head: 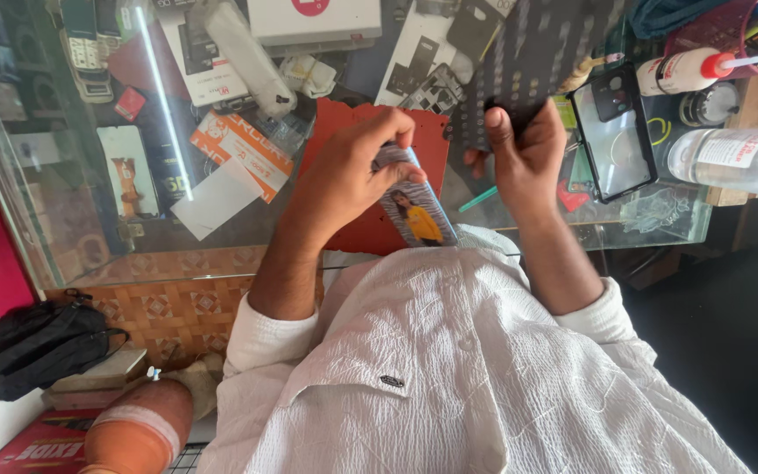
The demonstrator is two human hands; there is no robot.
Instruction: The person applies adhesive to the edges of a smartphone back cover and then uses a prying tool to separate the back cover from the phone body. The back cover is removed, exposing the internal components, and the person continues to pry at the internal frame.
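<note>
left hand [344,180] grips a picture-printed phone [416,206] above the glass surface [89,219]; right hand [524,145], beside the phone, pinches a dark perforated sheet [537,53].

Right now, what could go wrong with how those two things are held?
1. The left hand pinches the printed phone case by its top end only, over the counter edge; it may slip onto the lap.
2. The right hand lifts the dark perforated sheet near the white squeeze bottle; a swing could knock it over.

White box with red spot [313,17] top centre, orange-white packet [240,145] under glass, white-labelled bottle [734,158] right
</note>
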